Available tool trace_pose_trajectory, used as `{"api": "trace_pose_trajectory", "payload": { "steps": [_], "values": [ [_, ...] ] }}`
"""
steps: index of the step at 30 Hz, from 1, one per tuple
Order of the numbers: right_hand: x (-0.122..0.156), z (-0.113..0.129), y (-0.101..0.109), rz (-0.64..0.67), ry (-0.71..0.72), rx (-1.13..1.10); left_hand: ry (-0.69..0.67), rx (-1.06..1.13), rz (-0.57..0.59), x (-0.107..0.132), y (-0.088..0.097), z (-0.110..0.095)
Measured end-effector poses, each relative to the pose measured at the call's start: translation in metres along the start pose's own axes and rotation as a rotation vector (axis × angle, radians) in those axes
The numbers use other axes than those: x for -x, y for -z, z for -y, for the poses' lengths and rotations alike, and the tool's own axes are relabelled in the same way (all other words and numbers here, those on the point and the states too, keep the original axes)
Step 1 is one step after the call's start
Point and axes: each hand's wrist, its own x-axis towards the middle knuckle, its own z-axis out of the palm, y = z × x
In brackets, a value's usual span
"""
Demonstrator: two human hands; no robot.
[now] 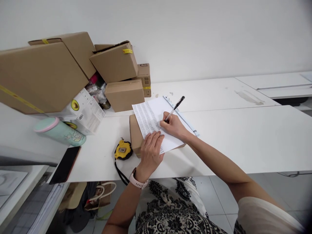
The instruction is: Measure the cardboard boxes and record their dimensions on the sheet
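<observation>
White wall (207, 42) at the back, white counter (231, 139) running across the front, and all the action is near the middle! A sheet of paper (156, 109) lies at a slant on top of a low cardboard box (136, 133), rows of small writing packed along its left part, a pale blue strip (184, 118) down its right edge. Over it comes the right hand (174, 126), its grip closed around a pen (179, 103), black end pointing up and away; the tip is hard to make out by the fingers. And the left hand (151, 149)? Laid across the lower left of the sheet, fingers stretched out, its grip loose and clasping nothing, a pink-strapped watch (138, 182) at the wrist. Just left of the box sits a yellow and black tape measure (123, 150), strap trailing toward the counter's near edge. Further left, a phone (65, 165) lies flat, a mint green bottle (59, 131) rests on its side, and behind them cardboard boxes (44, 74) pile up against the wall beside a white carton (90, 113) printed with avocados.
</observation>
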Motion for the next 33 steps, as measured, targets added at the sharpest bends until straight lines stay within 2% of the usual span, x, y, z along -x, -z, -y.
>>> {"api": "trace_pose_trajectory", "payload": {
  "steps": [4,7,10,13,14,16,18,19,21,23,25,27,30,33],
  "values": [
    [0.0,0.002,-0.002,-0.028,0.004,-0.019,-0.002,-0.005,-0.008,0.0,0.0,0.0],
    [0.002,0.004,0.005,-0.176,0.031,-0.09,-0.015,-0.014,-0.009,-0.001,0.0,0.001],
    [0.007,-0.002,0.027,-0.367,0.023,-0.1,-0.035,-0.017,-0.022,0.0,0.001,0.003],
    [0.021,-0.016,0.062,-0.537,-0.106,0.113,-0.045,0.001,-0.036,0.002,0.001,0.006],
    [0.028,-0.021,0.072,-0.522,-0.173,0.197,-0.041,0.015,-0.036,0.002,0.001,0.007],
    [0.045,-0.03,0.089,-0.381,-0.263,0.255,-0.031,0.049,-0.041,0.001,0.0,0.005],
    [0.062,-0.035,0.098,-0.24,-0.273,0.149,-0.042,0.075,-0.061,-0.001,0.0,-0.001],
    [0.07,-0.038,0.101,-0.215,-0.261,0.065,-0.057,0.077,-0.068,-0.001,0.001,-0.005],
    [0.083,-0.044,0.105,-0.26,-0.234,-0.096,-0.09,0.06,-0.063,-0.002,0.004,-0.017],
    [0.094,-0.055,0.112,-0.39,-0.217,-0.212,-0.101,0.052,-0.054,0.0,0.013,-0.027],
    [0.104,-0.071,0.123,-0.526,-0.228,-0.299,-0.074,0.081,-0.109,0.007,0.027,-0.031],
    [0.115,-0.093,0.135,-0.629,-0.285,-0.356,0.009,0.116,-0.221,0.019,0.042,-0.024],
    [0.135,-0.131,0.151,-0.702,-0.412,-0.364,0.199,0.058,-0.354,0.045,0.056,0.005],
    [0.155,-0.165,0.16,-0.692,-0.527,-0.309,0.357,-0.077,-0.325,0.074,0.054,0.04]
  ]
}}
